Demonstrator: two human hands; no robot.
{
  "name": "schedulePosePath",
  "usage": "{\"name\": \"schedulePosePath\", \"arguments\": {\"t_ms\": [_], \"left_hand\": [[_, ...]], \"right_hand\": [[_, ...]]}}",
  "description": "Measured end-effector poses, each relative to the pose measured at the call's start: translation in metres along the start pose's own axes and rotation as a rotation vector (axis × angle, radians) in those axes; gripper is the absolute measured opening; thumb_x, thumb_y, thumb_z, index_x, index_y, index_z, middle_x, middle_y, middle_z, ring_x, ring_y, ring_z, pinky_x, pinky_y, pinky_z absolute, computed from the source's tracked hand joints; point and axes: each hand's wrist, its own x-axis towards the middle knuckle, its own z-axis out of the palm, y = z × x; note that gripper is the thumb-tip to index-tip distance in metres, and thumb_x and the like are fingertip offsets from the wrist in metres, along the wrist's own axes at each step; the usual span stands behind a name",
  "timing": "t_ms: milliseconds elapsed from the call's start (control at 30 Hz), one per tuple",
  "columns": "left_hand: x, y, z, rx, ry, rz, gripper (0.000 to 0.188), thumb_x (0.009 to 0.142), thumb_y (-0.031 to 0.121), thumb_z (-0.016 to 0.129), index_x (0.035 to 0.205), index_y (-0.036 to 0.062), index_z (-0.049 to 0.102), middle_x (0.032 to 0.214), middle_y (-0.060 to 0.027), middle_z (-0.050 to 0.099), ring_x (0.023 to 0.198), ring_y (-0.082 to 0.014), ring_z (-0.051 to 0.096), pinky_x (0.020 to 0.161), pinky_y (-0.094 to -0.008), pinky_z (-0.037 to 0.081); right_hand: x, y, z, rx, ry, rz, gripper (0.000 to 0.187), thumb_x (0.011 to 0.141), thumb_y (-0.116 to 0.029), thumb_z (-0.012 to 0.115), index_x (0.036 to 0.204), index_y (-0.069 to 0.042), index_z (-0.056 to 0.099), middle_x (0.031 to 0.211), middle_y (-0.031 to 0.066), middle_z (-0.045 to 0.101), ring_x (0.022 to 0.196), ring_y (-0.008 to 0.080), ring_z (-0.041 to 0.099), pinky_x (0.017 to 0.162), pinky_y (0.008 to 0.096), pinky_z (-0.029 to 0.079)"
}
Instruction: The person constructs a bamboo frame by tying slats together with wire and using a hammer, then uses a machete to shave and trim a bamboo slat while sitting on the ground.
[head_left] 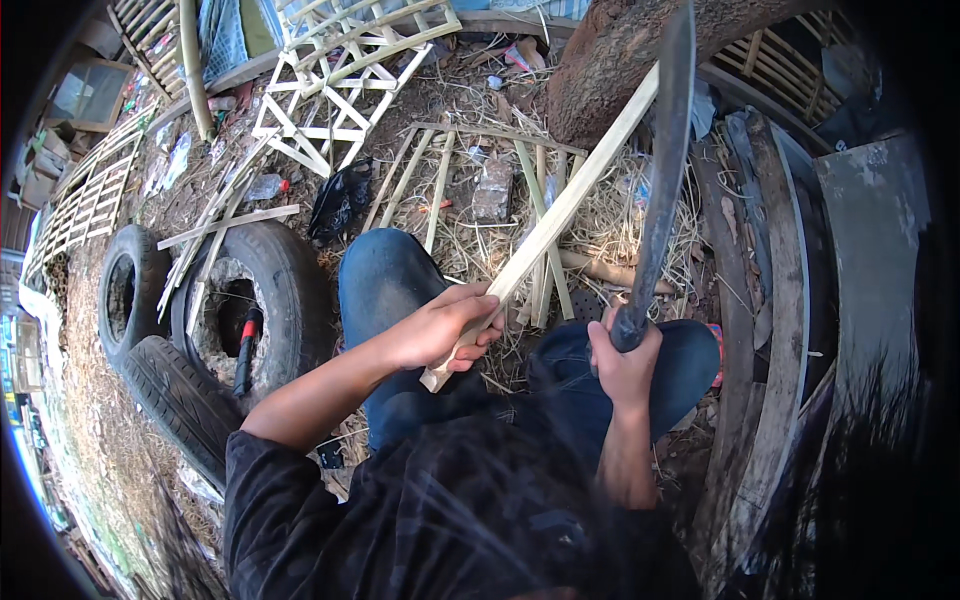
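My wood strip (570,205): pale yel. My machete (661,215): dk grey blade (673,130), blk handle (629,328). Jeans (392,275) dk blue, shirt (430,510) blk. Tyre (292,290) grey-blk. Tool (247,345) red & blk. Trunk (615,60) reddish-brn. Lattice (310,132) pale yel, crisscross.

A pale wooden strip (545,232), long, straight and narrow, slants from a rough, angular lower end up and to the right. Beside it a machete (668,170) stands nearly upright, its long dark blade gently curved and pointing away, its dark handle lowest. The strip's upper end meets the blade's outline (whether the two actually touch, I cannot tell), and the strip is in one piece.
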Motion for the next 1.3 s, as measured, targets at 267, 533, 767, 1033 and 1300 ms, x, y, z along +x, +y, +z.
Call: {"name": "schedulePosePath", "arguments": {"t_ms": [267, 533, 767, 1033, 1300], "left_hand": [[0.012, -0.026, 0.015, -0.291, -0.139, -0.016, 0.02, 0.096, 0.021, 0.038, 0.091, 0.0027, 0.045, 0.07, -0.0034, 0.043, 0.046, -0.0085, 0.038, 0.039, -0.0224, 0.035], [0.003, -0.033, 0.023, -0.33, -0.106, -0.047, 0.02, 0.096, 0.025, 0.042, 0.095, 0.0054, 0.047, 0.067, -0.0018, 0.04, 0.043, -0.0064, 0.034, 0.036, -0.0204, 0.028], [-0.009, -0.039, 0.016, -0.34, -0.176, -0.105, 0.022, 0.096, 0.029, 0.045, 0.091, 0.0072, 0.045, 0.066, -0.0017, 0.041, 0.043, -0.0055, 0.033, 0.034, -0.02, 0.027], [-0.001, -0.035, 0.02, -0.123, -0.114, -0.081, 0.027, 0.099, 0.034, 0.043, 0.092, 0.0075, 0.043, 0.067, -0.0011, 0.041, 0.043, -0.0045, 0.033, 0.035, -0.0201, 0.027], [-0.016, -0.031, 0.005, 0.037, -0.04, -0.064, 0.036, 0.099, 0.043, 0.045, 0.092, 0.0076, 0.04, 0.065, 0.0021, 0.039, 0.045, -0.0039, 0.03, 0.036, -0.0206, 0.026]], "right_hand": [[-0.011, -0.018, 0.016, -0.405, -0.223, -0.274, 0.023, 0.063, -0.008, 0.07, 0.083, -0.003, 0.06, 0.072, 0.0154, 0.063, 0.068, 0.0368, 0.063, 0.061, 0.0407, 0.051], [0.003, -0.012, 0.004, -0.616, -0.209, -0.339, 0.03, 0.059, -0.01, 0.071, 0.086, -0.005, 0.06, 0.078, 0.0126, 0.064, 0.069, 0.0335, 0.064, 0.06, 0.0396, 0.051], [0.035, 0.003, -0.026, -0.716, 0.049, -0.272, 0.027, 0.062, -0.008, 0.072, 0.085, -0.003, 0.061, 0.075, 0.015, 0.064, 0.071, 0.0357, 0.064, 0.064, 0.0419, 0.051], [0.04, 0.004, -0.029, -0.78, 0.049, -0.257, 0.034, 0.061, -0.011, 0.073, 0.093, -0.005, 0.063, 0.081, 0.0137, 0.066, 0.075, 0.0341, 0.065, 0.066, 0.0414, 0.051], [0.076, -0.005, -0.044, -0.877, 0.078, -0.38, 0.032, 0.058, -0.012, 0.073, 0.087, -0.006, 0.06, 0.077, 0.0105, 0.064, 0.07, 0.0324, 0.063, 0.062, 0.0417, 0.05]]}}
